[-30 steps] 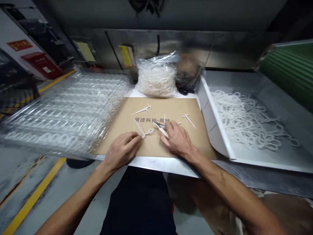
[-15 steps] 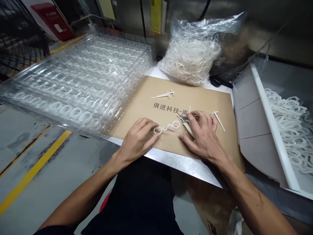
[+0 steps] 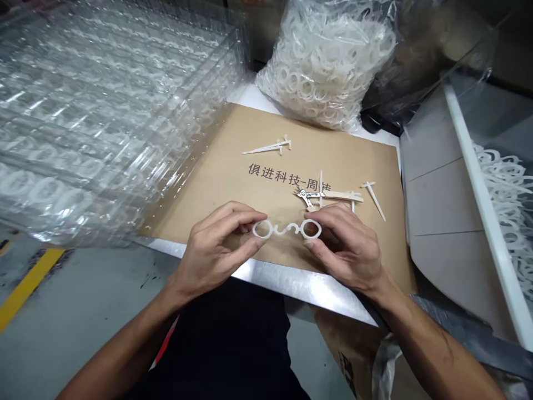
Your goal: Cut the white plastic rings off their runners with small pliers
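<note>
My left hand (image 3: 220, 241) pinches the left ring of a white plastic double-ring part (image 3: 287, 228) between thumb and fingers. The ring at its other end is held by my right hand (image 3: 345, 241) in the same way. An S-shaped link joins the two rings, and the part is level above the cardboard sheet (image 3: 225, 189). Just beyond my right fingers lie the cutting nippers (image 3: 306, 195), jaws to the left, with a handle partly hidden by my hand. Thin white sprue pieces (image 3: 268, 146) lie on the cardboard, one more sprue (image 3: 375, 200) to the right.
Clear plastic trays (image 3: 125, 161) filled with white rings are stacked at left. A clear bag (image 3: 316, 61) of white rings stands at the back. On the right, a white box (image 3: 470, 150) holds many such parts. The metal table edge (image 3: 291, 283) runs in front of me.
My right hand has let go of the nippers, which now lie on the cardboard, and has taken the right ring. The view has shifted closer.
</note>
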The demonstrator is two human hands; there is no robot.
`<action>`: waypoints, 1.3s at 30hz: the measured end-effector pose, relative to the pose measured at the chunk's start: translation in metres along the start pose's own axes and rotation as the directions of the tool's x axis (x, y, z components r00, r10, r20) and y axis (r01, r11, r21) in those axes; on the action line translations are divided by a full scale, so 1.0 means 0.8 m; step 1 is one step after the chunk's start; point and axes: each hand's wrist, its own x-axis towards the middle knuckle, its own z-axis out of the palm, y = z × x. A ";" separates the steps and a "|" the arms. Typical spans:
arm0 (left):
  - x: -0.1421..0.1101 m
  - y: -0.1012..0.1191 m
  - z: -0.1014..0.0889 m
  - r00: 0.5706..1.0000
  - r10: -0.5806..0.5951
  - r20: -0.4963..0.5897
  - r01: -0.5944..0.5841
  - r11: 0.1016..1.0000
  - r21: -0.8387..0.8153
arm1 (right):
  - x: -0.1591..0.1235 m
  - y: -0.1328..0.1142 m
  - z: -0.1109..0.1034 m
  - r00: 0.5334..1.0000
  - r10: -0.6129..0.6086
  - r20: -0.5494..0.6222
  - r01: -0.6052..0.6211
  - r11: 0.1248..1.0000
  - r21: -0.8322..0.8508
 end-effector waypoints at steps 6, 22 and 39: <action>-0.001 0.000 -0.002 1.000 -0.023 0.000 0.023 1.000 -0.014 | 0.001 -0.005 0.001 1.000 0.029 -0.010 -0.028 0.999 0.017; -0.001 0.002 -0.003 1.000 -0.011 -0.006 0.011 1.000 -0.010 | 0.000 -0.009 0.002 0.999 0.037 -0.027 -0.037 0.999 0.020; -0.010 -0.006 0.007 0.988 0.029 -0.151 -0.038 0.998 -0.054 | -0.007 0.033 -0.047 0.918 0.314 0.244 -0.113 0.794 -0.598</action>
